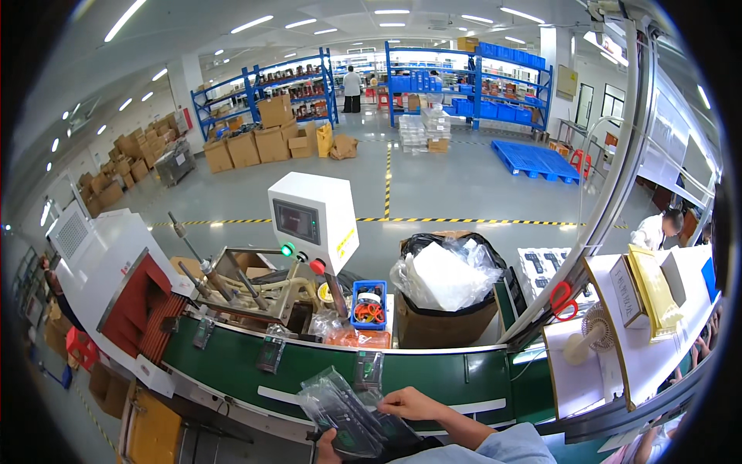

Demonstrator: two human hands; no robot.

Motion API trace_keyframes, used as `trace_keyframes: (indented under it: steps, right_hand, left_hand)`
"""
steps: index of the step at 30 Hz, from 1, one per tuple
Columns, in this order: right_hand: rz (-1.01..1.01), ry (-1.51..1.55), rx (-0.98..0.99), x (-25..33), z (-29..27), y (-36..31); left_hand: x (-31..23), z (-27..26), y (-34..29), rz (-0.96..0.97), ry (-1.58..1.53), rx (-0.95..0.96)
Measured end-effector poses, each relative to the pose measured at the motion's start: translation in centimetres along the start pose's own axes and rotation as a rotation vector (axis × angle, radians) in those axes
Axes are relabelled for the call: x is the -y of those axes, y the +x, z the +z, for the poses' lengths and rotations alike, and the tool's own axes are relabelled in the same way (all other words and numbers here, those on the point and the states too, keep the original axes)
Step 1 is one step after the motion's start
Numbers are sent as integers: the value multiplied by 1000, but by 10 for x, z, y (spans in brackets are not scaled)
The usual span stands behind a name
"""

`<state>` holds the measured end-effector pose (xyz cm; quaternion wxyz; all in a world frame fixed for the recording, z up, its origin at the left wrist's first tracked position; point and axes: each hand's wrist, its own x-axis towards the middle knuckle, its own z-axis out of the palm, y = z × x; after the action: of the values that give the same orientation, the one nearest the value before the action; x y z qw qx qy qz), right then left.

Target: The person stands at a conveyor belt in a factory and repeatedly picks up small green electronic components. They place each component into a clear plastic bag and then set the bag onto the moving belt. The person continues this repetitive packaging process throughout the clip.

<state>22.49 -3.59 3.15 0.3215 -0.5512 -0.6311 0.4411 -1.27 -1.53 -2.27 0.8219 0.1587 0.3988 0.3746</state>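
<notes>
Several clear plastic bags (340, 411) with dark, flat items in them lie stacked over the front edge of the conveyor. My left hand (328, 447) grips the stack from below left, its thumb showing at the edge. Closed in a pinch, my right hand (408, 404) is at the stack's right side, on the edge of a plastic bag. Just beyond it, one bagged item (369, 370) lies on the green belt (417, 367). Farther left on the belt are another bagged item (270, 353) and a third bagged item (203, 332).
At the belt's left end stands a white machine with red curtain strips (139, 305). Behind the belt are a control box (313, 220), a blue bin (369, 304) and a lined carton (448, 325) of plastic. A white shelf (576, 371) and red scissors (563, 300) are at the right.
</notes>
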Motion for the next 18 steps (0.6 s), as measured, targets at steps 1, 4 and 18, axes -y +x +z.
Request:
trace_keyframes:
  steps: [1,4,18]
  right_hand:
    - [-19,11,-3,-3,1,-1]
    - [0,23,23,-2,-5,-8]
    - [344,-108,-852,-174,-137,-78]
  left_hand:
    - [-1,3,2,37,-6,20]
    - [4,-18,34,114,-7,117]
    - [-22,-1,8,306,-165,357]
